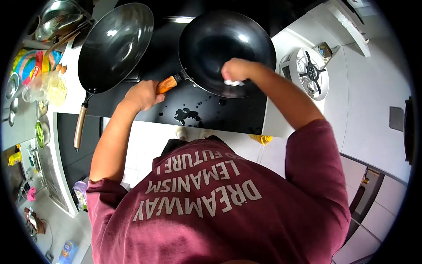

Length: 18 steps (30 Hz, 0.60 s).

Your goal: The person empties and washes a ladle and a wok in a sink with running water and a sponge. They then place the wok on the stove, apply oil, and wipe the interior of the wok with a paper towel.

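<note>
A dark wok point(220, 39) sits on the right part of the black cooktop point(165, 105), its wooden handle point(167, 84) pointing down and left. My left hand point(145, 94) is wrapped round the end of that handle. Over the lower right of the wok's inside, my right hand point(238, 70) is closed on a small white cloth or tissue point(233, 82), which is against the wok's surface. Spilled water point(187, 115) lies on the cooktop below the wok.
A second wok point(116, 48) with a handle stands at the left of the cooktop. Farther left are plastic bags point(55, 88), eggs point(63, 69) and a green-filled dish point(39, 134). At right is a white round appliance point(323, 81) with a black burner-like grate. An oil bottle point(261, 139) is near the front edge.
</note>
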### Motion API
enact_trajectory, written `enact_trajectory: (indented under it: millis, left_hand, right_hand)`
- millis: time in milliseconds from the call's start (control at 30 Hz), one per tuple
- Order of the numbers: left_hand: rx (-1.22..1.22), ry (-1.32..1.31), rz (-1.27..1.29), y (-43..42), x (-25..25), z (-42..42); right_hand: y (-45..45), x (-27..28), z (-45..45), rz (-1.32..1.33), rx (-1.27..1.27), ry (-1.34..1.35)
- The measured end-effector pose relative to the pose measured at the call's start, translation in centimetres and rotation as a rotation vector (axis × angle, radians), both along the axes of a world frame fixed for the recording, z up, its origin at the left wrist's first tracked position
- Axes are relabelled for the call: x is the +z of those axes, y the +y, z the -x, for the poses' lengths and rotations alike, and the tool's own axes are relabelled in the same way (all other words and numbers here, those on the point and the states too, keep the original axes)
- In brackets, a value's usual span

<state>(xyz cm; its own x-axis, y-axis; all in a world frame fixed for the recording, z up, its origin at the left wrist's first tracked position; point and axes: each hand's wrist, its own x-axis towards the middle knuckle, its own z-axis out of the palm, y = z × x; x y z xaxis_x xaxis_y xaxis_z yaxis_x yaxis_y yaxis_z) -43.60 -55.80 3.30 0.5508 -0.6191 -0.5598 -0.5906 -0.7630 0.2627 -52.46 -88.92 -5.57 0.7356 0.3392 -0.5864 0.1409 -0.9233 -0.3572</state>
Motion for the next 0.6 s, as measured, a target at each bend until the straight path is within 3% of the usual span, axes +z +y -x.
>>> enact_trajectory:
  millis: [100, 167, 233, 300, 367, 400, 433, 500, 533, 567, 600]
  left_hand:
    - [-0.017, -0.004, -0.011, 0.2, -0.2, -0.1]
    - [-0.024, -0.022, -0.002, 0.2, -0.3, -0.1]
    - [-0.013, -0.021, -0.014, 0.3, -0.4, 0.0]
    - [-0.003, -0.009, -0.038, 0.1, -0.1, -0.2]
    - [0.008, -0.017, 0.006, 0.2, -0.4, -0.2]
    - [0.016, -0.018, 0.018, 0.3, -0.4, -0.1]
    - [0.025, -0.020, 0.029, 0.3, -0.4, -0.1]
    - [0.025, -0.026, 0.031, 0.4, -0.2, 0.0]
    - [0.026, -0.031, 0.030, 0.3, 0.0, 0.0]
    - [0.023, -0.023, 0.014, 0.2, 0.2, 0.0]
    - [0.022, -0.018, -0.005, 0.1, 0.4, 0.1]
  right_hand:
    - [5.1, -1.8, -2.0, -0.610, -0.225, -0.224]
    - [7.5, -2.3, -3.6, -0.850, -0.576, -0.222]
    - [7.9, -2.1, -3.5, -0.997, -0.737, -0.153]
    - [6.1, -1.0, -2.8, -0.812, -0.538, 0.070]
    - [3.4, 0.8, -0.7, -0.539, -0.168, 0.223]
    - [1.3, 0.2, 0.2, -0.366, -0.043, 0.224]
    - [0.7, 2.5, 1.0, 0.034, 0.229, 0.075]
    - [-2.3, 3.1, 0.9, 0.476, -0.044, 0.172]
    - [-3.3, 3.4, 0.8, 0.623, -0.088, -0.089]
    - [-4.0, 2.8, -0.5, 0.578, -0.379, -0.183]
    - [-4.3, 1.9, -1.4, 0.493, -0.470, -0.308]
